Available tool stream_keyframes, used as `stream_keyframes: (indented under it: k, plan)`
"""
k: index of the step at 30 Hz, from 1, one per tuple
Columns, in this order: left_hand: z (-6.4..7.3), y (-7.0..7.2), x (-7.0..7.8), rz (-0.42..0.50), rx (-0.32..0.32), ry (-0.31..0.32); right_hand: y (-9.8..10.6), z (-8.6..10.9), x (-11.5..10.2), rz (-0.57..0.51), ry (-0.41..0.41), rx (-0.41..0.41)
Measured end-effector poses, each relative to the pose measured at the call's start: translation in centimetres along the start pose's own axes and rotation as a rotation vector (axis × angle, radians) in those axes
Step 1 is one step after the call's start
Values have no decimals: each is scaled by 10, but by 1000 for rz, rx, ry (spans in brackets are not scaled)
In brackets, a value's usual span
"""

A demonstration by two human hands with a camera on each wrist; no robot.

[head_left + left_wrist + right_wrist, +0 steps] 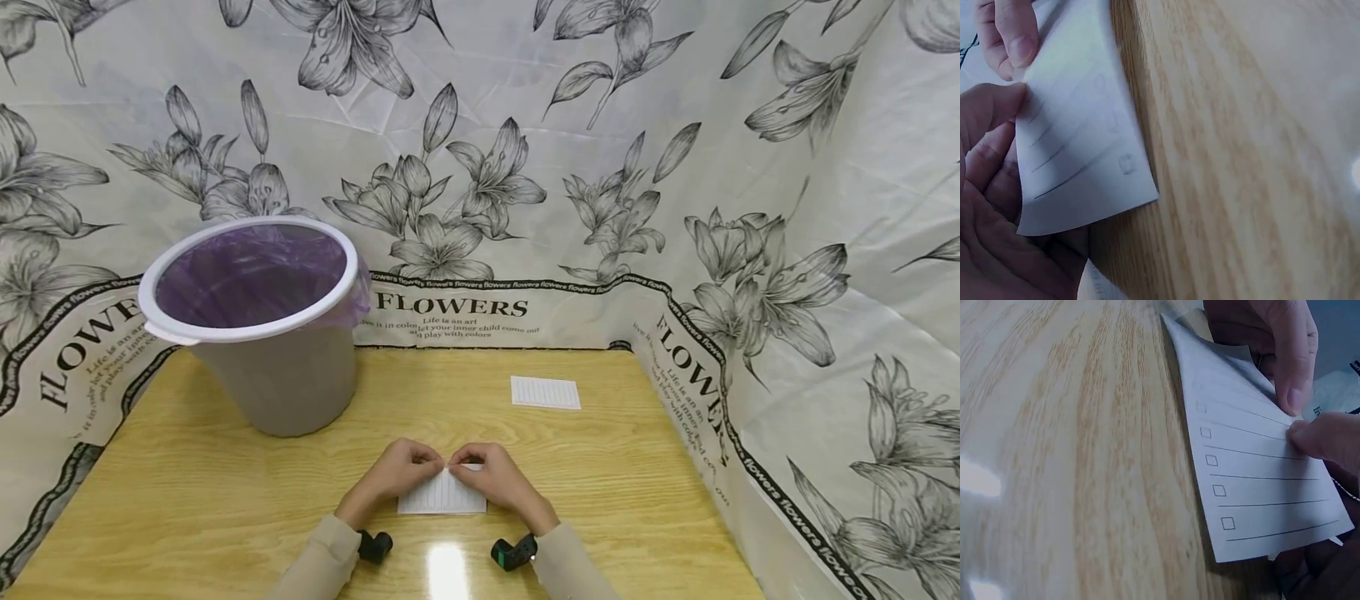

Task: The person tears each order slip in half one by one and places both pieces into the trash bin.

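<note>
A sheet of lined checklist paper (442, 493) is held by its far edge between both hands, over the wooden table. Small printed squares run along one side of it, as the right wrist view of the paper (1260, 481) shows. My left hand (408, 467) pinches that edge near its middle, thumb on the printed face. Right beside it, my right hand (491, 479) pinches the same edge, the two thumbs almost meeting. In the left wrist view the paper (1079, 144) bows a little. The fingers behind the sheet are partly hidden.
Another lined sheet (545, 392) lies flat farther back on the right of the table (615, 500). At the back left stands a grey bin (292, 387) with a white rim and a purple liner (247, 275). Flower-printed cloth (465, 317) surrounds the table's back and sides.
</note>
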State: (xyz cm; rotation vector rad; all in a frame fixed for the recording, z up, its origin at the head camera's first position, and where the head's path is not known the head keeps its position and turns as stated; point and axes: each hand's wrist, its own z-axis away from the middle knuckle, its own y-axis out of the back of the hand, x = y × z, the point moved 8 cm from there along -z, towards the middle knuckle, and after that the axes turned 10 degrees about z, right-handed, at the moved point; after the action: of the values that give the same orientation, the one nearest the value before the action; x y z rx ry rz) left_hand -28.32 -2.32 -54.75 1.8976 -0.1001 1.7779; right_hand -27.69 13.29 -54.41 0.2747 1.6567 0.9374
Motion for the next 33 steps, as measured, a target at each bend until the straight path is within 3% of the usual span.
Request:
stream_keyframes:
  k: [8, 21, 27, 33]
  plan:
    - [7, 9, -6, 13, 51, 28, 6, 1, 2, 37, -17, 70]
    - [9, 23, -7, 101, 130, 28, 11, -1, 8, -80, -76, 89]
    - [13, 26, -14, 153, 109, 62, 11, 0, 10, -61, -79, 72]
    - [20, 33, -20, 125, 136, 76, 8, 1, 10, -42, -66, 43]
